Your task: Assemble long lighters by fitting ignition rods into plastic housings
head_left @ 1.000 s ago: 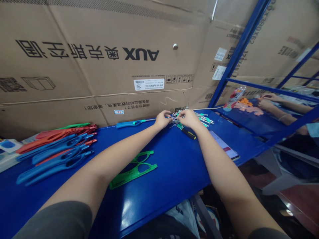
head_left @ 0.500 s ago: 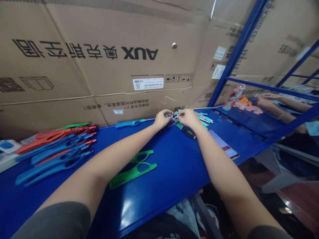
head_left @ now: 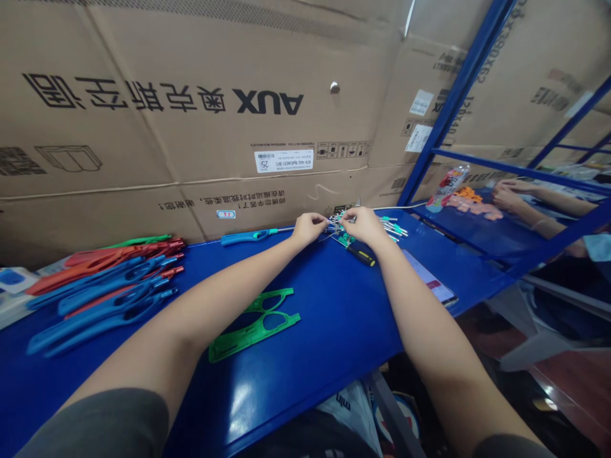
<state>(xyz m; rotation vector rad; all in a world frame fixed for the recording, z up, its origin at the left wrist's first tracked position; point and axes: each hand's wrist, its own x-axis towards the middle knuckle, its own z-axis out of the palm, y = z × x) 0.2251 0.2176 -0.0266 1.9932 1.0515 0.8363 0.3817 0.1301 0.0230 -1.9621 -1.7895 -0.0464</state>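
Note:
Both hands work close together at the back of the blue table. My left hand [head_left: 309, 229] is closed in a pinch, and so is my right hand [head_left: 361, 226]. What their fingertips hold is too small to make out; thin whitish strands show between them. Under and around the fingers lies a pile of small metal and green parts [head_left: 344, 239]. Thin metal rods with green ends [head_left: 394, 226] lie right of my right hand. Below that hand rests a screwdriver with a black and yellow handle [head_left: 361, 255]. Left of my left hand lies a blue long-necked lighter [head_left: 248, 236].
Green plastic shell halves [head_left: 258, 334] lie at the table's front. Blue and red lighter bodies [head_left: 114, 286] are heaped on the left. A phone [head_left: 432, 280] lies at right. Cardboard [head_left: 191, 152] walls the back. Beyond a blue frame [head_left: 449, 114] are another person's hands [head_left: 513, 191].
My left hand has shifted slightly left, and its fingertips sit a little lower. My right hand has barely moved. The surrounding things lie as before.

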